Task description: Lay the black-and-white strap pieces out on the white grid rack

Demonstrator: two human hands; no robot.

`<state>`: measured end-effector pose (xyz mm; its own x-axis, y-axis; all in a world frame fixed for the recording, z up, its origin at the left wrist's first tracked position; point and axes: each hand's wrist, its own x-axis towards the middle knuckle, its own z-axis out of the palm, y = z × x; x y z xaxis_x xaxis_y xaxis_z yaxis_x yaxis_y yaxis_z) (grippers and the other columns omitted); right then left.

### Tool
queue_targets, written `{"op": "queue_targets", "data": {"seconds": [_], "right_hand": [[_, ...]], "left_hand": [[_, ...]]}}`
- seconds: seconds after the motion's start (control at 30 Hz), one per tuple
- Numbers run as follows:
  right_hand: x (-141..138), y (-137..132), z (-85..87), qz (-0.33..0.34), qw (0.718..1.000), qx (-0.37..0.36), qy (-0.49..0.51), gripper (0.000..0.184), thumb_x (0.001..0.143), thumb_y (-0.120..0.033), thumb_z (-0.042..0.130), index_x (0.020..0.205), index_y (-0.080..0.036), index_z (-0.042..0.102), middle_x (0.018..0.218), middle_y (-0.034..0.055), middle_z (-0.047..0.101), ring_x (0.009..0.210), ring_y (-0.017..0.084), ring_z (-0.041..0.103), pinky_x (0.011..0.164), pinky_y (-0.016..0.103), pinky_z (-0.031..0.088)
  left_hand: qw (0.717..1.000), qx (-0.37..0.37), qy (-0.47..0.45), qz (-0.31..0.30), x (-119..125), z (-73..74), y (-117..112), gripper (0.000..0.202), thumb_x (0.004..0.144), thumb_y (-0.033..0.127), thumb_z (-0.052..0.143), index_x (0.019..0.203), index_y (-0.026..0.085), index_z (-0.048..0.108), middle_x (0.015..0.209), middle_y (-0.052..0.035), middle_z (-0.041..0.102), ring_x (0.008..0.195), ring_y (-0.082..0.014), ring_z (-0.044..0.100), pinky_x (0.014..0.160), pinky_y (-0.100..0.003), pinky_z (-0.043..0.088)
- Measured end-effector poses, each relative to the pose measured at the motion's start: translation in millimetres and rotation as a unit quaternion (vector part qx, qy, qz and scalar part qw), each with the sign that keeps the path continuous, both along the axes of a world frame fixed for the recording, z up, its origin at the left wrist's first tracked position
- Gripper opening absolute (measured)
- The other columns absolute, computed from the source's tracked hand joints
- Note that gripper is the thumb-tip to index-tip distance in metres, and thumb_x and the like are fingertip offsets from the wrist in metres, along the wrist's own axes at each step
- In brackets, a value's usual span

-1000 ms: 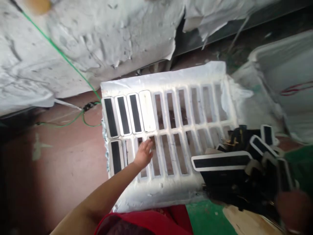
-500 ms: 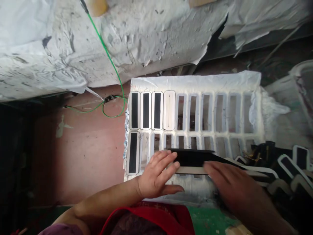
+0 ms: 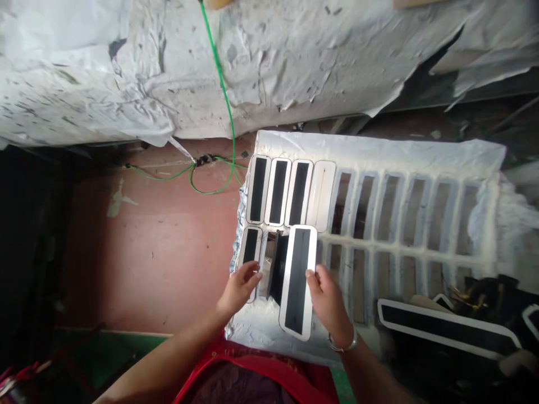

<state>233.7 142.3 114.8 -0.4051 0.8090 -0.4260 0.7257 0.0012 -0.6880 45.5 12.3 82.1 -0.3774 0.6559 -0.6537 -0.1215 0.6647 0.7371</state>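
Observation:
My right hand (image 3: 330, 294) grips the right edge of a long, round-cornered panel (image 3: 298, 280), thumb on its face. This panel has a white border and a black middle, and it is tilted over the white slotted frame (image 3: 379, 147). Black material (image 3: 278, 269) shows along its left side. My left hand (image 3: 240, 289) is over the lower part of a similar panel (image 3: 251, 247) in the frame's lower left slot. Its thumb and index finger are apart, and I see nothing between them. Three more black-centred panels (image 3: 278, 192) and a plain cream one (image 3: 322, 196) line the upper row.
A heap of black-and-white panels (image 3: 450, 328) lies at the lower right. Behind the frame hangs a stained white cover (image 3: 295, 67). A green cord (image 3: 223, 84) runs down it and loops over the reddish floor (image 3: 168, 241).
The panel has turned from lying sideways to lengthwise, its face now showing, and moved left over the frame with my right hand. My left hand has shifted left. The view has shifted too.

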Motion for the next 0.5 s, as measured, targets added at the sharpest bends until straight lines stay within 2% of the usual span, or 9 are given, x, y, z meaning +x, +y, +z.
{"op": "queue_targets", "data": {"seconds": [0.1,0.2,0.37,0.5], "right_hand": [[-14,-18,-23.9,0.019,0.999,-0.032,-0.010,0.029,0.090,-0.038,0.039,0.068,-0.020,0.032,0.055,-0.0048,0.037,0.051,0.010,0.039,0.052,0.024,0.027],[-27,-24,-44.1,0.015,0.998,-0.049,-0.031,0.028,0.089,-0.038,0.038,0.068,-0.020,0.033,0.056,-0.0040,0.038,0.052,0.012,0.040,0.053,0.025,0.027],[-48,-16,-68.2,0.014,0.999,-0.036,-0.016,0.025,0.088,-0.037,0.036,0.070,-0.020,0.037,0.061,-0.0017,0.044,0.058,0.013,0.043,0.056,0.025,0.028],[-59,-14,-82.1,-0.013,1.000,-0.001,-0.010,0.023,0.089,-0.037,0.034,0.077,-0.020,0.043,0.066,0.0010,0.049,0.062,0.015,0.046,0.059,0.026,0.030]], "left_hand": [[0.998,-0.031,-0.060,-0.012,19,-23.8,-9,0.053,0.082,0.043,0.053,0.123,0.010,0.049,0.116,-0.0135,0.056,0.097,-0.0184,0.058,0.074,-0.029,0.052],[0.997,-0.035,-0.062,-0.034,29,-37.6,-12,0.054,0.082,0.045,0.052,0.123,0.010,0.051,0.114,-0.0117,0.058,0.094,-0.0168,0.058,0.078,-0.027,0.050],[0.995,-0.045,0.011,-0.083,21,-49.1,-6,0.044,0.084,0.045,0.047,0.108,0.011,0.063,0.099,-0.0095,0.061,0.088,-0.0159,0.058,0.077,-0.025,0.048],[0.994,-0.014,0.050,-0.099,16,-52.6,7,0.037,0.085,0.043,0.047,0.099,0.015,0.066,0.091,-0.0054,0.062,0.088,-0.0147,0.057,0.080,-0.023,0.044]]}}
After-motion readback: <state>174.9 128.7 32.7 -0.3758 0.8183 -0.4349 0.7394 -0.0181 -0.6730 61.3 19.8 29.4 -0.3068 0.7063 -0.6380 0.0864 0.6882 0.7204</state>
